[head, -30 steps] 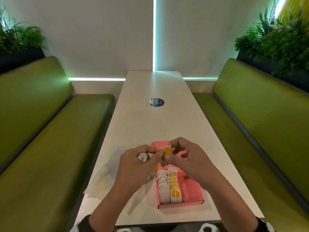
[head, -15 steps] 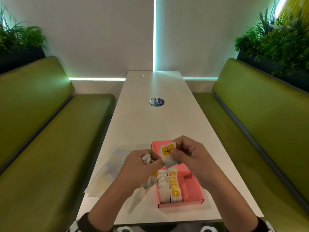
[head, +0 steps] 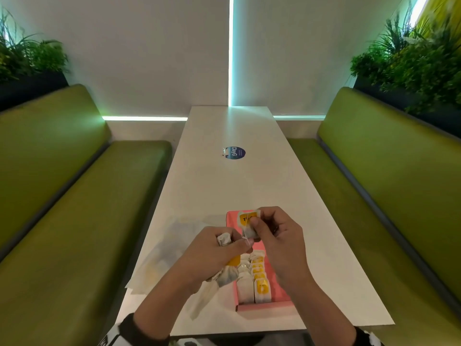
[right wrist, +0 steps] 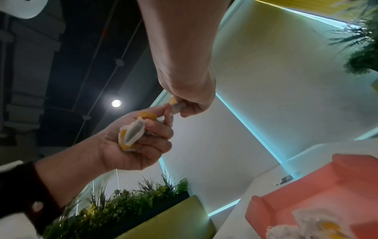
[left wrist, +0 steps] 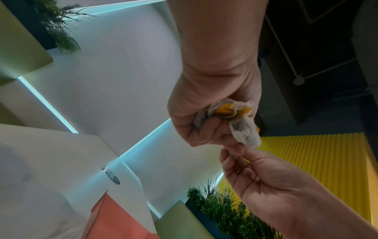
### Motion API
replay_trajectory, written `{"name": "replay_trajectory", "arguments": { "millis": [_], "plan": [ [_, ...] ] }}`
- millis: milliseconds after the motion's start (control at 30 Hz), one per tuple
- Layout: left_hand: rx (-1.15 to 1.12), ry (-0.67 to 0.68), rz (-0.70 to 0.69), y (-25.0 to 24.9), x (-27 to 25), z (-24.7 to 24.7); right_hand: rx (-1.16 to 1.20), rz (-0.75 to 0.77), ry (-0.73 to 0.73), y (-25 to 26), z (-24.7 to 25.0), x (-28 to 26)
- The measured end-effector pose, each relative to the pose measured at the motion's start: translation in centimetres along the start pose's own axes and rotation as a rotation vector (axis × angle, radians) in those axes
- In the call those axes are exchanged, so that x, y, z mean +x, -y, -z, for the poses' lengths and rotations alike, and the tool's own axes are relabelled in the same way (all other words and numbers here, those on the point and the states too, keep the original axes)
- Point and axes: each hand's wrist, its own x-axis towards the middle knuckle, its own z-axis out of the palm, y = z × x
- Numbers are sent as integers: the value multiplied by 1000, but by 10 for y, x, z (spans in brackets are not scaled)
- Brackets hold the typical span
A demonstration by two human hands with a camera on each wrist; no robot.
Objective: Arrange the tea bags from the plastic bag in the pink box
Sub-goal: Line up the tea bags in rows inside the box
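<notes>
The pink box (head: 264, 307) lies open on the white table (head: 249, 186), with two rows of tea bags (head: 253, 283) standing in its near half. Above the box, my left hand (head: 235, 245) grips a bunch of tea bags (head: 224, 238), seen also as the bunch (right wrist: 132, 134) in the right wrist view. My right hand (head: 256, 222) pinches a single tea bag (head: 247, 226) with a yellow tag, held upright just beyond the left thumb. A thin string runs from it towards the left hand. The crumpled clear plastic bag (head: 162, 258) lies left of the box.
A round blue sticker (head: 234, 153) sits mid-table. Green benches (head: 74, 208) flank the table on both sides, with planters (head: 411, 71) behind their backs. The far half of the pink box holds no bags.
My right hand has drawn one tea bag out of the left hand's bunch and turned it upright, yellow tag facing me. The left hand has dropped slightly.
</notes>
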Motion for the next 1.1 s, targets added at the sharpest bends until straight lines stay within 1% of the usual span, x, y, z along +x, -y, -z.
{"name": "replay_trajectory", "arguments": {
  "millis": [67,133,233,333,400,600,733,833,900,1000,1100],
  "plan": [
    [-2,9,-14,1,1,1,-89,46,-14,-1,0,-1],
    [5,12,-30,3,1,0,-110,64,-14,0,-1,-1],
    [8,-8,-21,4,2,1,25,-5,26,2,-1,-2],
    [-46,-74,8,7,6,5,196,-112,106,3,3,-1],
    [-110,-121,16,10,8,9,245,-158,160,3,6,0],
    [-185,-197,-4,12,10,8,314,-176,224,5,7,1],
    [-294,-140,-14,11,10,7,342,-205,286,7,10,4],
    [-376,-145,-50,12,10,5,374,-219,306,8,9,7],
    [-359,-108,-60,14,12,3,414,-218,303,6,9,9],
    [-304,13,-56,18,11,0,465,-210,250,7,6,10],
    [-262,23,-38,19,10,1,384,-208,198,6,6,9]
  ]
}}
